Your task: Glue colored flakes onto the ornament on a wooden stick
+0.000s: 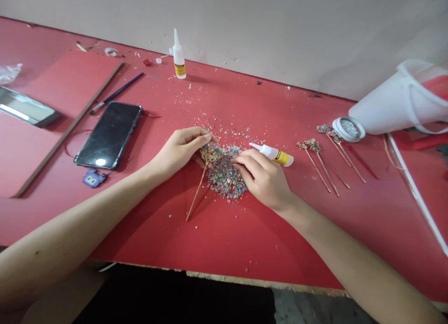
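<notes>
My left hand (187, 149) is closed on the ornate head of a gold hairpin (198, 189), whose long stem slants down toward me. Coloured chips fill part of that head. Beside it lies a heap of small iridescent shell-like chips (227, 179). My right hand (261, 172) rests at the right edge of the heap, thumb and fingertips pinched together among the chips; whatever they hold is too small to make out. Just behind the right hand, a glue bottle (283, 157) with a yellow label lies on its side.
Several finished-looking hairpins (320, 168) lie at right, near a white bucket (385, 102) on its side and a small round container (349, 129). A second glue bottle (179, 63) stands at the back. A phone (109, 135), paintbrush (117, 93) and wooden-edged board (66, 128) are at left.
</notes>
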`<act>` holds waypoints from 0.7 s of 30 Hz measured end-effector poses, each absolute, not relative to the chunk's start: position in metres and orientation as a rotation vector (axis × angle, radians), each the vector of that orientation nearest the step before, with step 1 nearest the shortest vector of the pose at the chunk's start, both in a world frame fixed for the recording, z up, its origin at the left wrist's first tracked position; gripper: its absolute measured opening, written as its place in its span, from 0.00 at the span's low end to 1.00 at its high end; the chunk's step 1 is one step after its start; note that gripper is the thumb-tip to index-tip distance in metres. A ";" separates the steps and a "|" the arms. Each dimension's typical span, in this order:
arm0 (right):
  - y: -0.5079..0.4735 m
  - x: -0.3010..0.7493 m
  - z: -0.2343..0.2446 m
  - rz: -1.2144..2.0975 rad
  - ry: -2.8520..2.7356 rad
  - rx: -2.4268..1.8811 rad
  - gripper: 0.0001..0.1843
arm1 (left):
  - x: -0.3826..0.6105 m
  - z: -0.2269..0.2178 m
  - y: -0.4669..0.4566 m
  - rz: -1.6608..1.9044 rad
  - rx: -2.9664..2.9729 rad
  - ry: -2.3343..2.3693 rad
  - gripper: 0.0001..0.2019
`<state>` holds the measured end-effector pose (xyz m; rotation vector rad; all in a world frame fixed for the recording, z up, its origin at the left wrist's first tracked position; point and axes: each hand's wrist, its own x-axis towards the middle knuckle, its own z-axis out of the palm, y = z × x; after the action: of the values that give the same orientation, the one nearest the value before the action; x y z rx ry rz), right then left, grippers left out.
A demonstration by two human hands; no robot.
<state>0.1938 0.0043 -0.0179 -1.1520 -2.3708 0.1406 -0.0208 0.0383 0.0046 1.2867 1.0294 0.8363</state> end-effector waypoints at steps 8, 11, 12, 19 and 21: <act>0.004 0.191 -0.018 0.105 -2.445 -1.067 0.08 | -0.021 0.003 0.039 0.842 1.292 1.021 0.09; 0.003 0.191 -0.018 0.112 -2.510 -0.930 0.09 | -0.021 0.003 0.039 0.848 1.291 1.032 0.09; 0.003 0.191 -0.018 0.114 -2.512 -0.907 0.09 | -0.021 0.003 0.039 0.849 1.292 1.038 0.09; 0.004 0.193 -0.018 0.117 -2.344 -1.135 0.07 | -0.021 0.003 0.039 0.854 1.279 1.022 0.09; 0.004 0.193 -0.018 0.103 -2.342 -1.176 0.06 | -0.021 0.003 0.039 0.852 1.277 1.003 0.09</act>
<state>0.1929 0.0038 -0.0180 -1.1761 -2.3422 0.1034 -0.0215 0.0392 0.0028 1.2766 1.0028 0.8517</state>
